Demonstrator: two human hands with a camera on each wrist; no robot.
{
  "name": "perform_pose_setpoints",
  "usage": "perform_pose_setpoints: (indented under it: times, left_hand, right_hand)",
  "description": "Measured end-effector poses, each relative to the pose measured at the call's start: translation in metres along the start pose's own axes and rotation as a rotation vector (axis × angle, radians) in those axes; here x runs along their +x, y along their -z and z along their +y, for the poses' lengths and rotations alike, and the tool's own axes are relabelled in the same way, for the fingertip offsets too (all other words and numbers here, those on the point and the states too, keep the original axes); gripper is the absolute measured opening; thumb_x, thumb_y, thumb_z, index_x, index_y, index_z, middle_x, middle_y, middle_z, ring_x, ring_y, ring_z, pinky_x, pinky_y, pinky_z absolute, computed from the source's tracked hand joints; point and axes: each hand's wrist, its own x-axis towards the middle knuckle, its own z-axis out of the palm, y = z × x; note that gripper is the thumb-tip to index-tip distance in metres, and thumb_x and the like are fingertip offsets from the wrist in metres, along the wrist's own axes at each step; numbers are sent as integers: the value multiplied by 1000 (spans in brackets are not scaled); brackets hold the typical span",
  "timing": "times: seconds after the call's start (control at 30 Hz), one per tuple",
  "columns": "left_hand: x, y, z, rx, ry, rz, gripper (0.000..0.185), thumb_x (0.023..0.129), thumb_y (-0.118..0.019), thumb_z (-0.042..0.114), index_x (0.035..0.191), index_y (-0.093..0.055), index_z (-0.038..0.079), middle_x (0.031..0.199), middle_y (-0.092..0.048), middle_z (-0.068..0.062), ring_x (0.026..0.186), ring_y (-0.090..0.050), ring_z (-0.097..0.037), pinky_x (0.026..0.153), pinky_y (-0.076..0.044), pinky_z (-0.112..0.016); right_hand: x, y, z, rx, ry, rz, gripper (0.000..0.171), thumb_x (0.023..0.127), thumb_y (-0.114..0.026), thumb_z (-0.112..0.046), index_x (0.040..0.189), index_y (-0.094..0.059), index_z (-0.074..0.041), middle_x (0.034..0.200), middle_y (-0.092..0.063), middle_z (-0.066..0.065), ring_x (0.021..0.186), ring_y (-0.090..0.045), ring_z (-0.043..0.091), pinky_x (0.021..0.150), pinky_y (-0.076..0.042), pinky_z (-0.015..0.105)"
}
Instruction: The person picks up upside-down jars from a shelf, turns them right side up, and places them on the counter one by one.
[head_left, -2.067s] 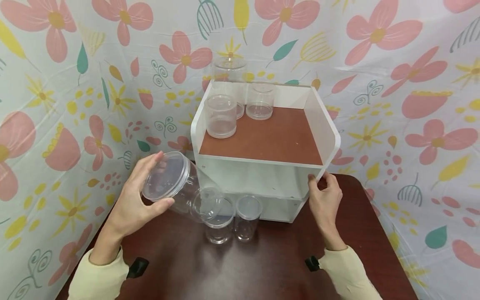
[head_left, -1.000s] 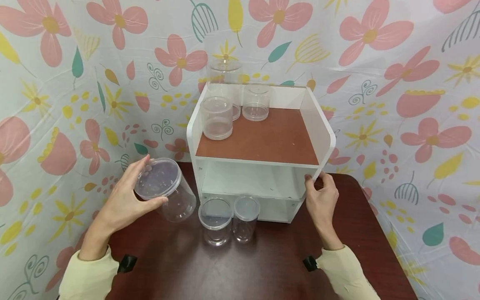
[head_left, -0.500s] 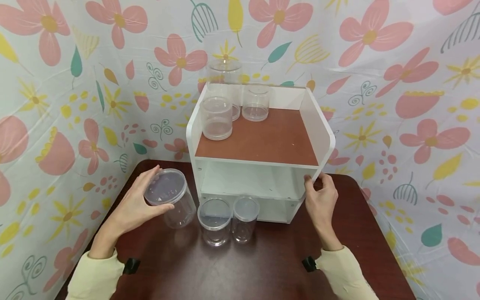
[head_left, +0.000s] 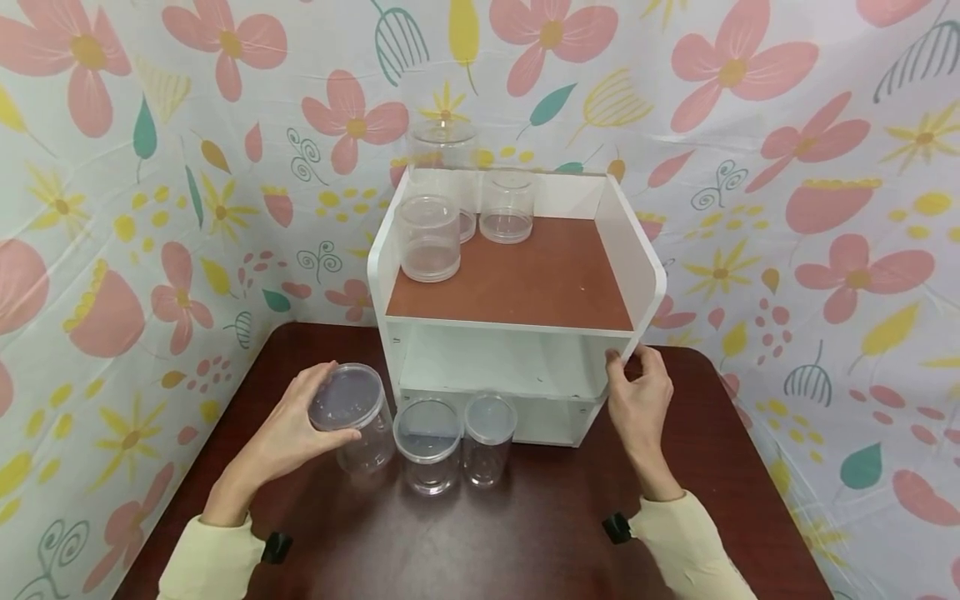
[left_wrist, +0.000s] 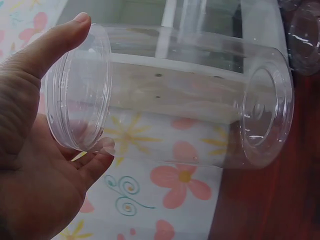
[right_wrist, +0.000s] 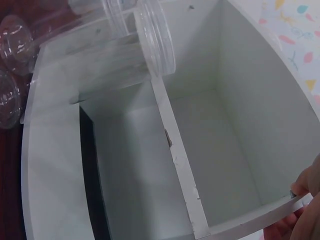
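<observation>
While gripped at lid end by left hand (head_left: 300, 433), large clear jar (head_left: 358, 423) sits on dark table (head_left: 525, 533), front-left of white shelf unit (head_left: 517, 333). Two smaller lidded jars (head_left: 429, 446) just right of it, before shelf. Three more jars (head_left: 431, 237) on shelf top, rear-left. Right hand (head_left: 637, 404) pinches shelf's front-right edge. Jar transparent, empty, w/ screw lid.

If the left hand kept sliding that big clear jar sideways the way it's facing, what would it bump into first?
Most likely the middle-sized clear plastic lidded jar on the dark wooden table. The left hand holds the large clear plastic jar right beside it; the head view shows almost no gap, though depth is uncertain.
</observation>
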Motion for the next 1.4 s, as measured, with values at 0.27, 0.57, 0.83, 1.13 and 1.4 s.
perform_pose_setpoints:
  times: [0.27, 0.57, 0.83, 1.13, 1.4]
  left_hand:
    - [-4, -14, -9, 17, 18, -12, 104, 73, -95, 28, 154, -37, -4, 151, -37, -24, 131, -42, -41, 102, -42, -62]
    - [-8, -26, -21, 15, 49, -41, 105, 74, -95, 29, 154, -35, -4, 152, -35, -25, 132, -42, -42, 102, -42, -61]
    - [-10, -34, -25, 23, 75, -64, 110, 74, -95, 34, 156, -32, -3, 154, -32, -26, 133, -41, -44, 103, -42, -64]
    - [-12, -46, -32, 17, 78, -59, 111, 74, -95, 31, 157, -30, -4, 155, -31, -26, 135, -40, -44, 103, -42, -63]
    - [-11, -48, -31, 17, 60, -65, 110, 73, -95, 28, 157, -31, -4, 155, -31, -25, 135, -39, -44, 102, -42, -63]
  right_hand:
    - [0, 0, 0, 0, 10, 2, 16, 94, -70, -3, 105, -70, 9, 100, -67, 20, 86, -59, 17, 70, -41, 17]
    - [0, 0, 1, 9, 10, 1, 17, 94, -70, -1, 107, -70, 10, 101, -67, 21, 86, -59, 18, 69, -41, 18]
    - [0, 0, 1, 13, 8, -5, 18, 94, -70, -1, 106, -69, 12, 101, -66, 23, 86, -59, 21, 70, -40, 22]
    - [0, 0, 1, 1, 5, -3, 17, 94, -70, -1, 105, -69, 11, 99, -66, 21, 83, -56, 13, 70, -41, 21]
    - [0, 1, 0, 8, -3, -6, 17, 94, -70, -1, 106, -69, 11, 100, -66, 20, 83, -55, 10, 69, -41, 20]
